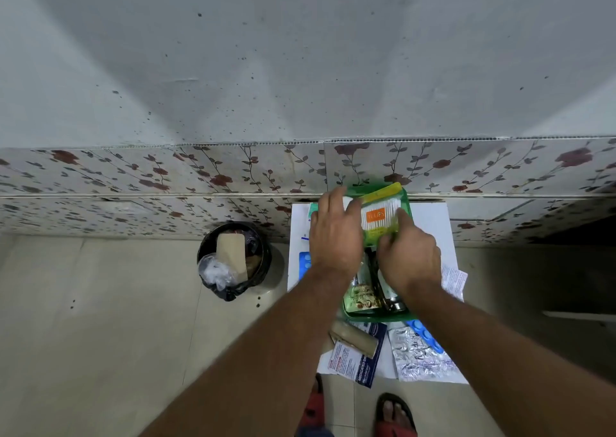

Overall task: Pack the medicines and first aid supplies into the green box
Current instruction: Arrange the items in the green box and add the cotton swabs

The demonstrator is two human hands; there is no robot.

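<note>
A green box (407, 208) stands on a small white table (430, 223) against the wall. Both hands hold a clear packet of cotton buds (380, 217) with an orange label over the box's far end. My left hand (335, 236) grips its left side and my right hand (408, 253) pinches its right and near edge. Tubes and a green packet (361, 300) lie in the near part of the box. On the table nearer me lie a tan bandage roll (355, 340), a dressing pack (361, 363), a silver pill strip (418, 356) and a blue blister pack (425, 335).
A black bin (233, 259) with rubbish stands on the floor left of the table. Another blue blister strip (305, 263) lies at the table's left edge, a paper leaflet (453, 281) at its right. Floral tiles back the table. My sandalled feet (395, 415) are below.
</note>
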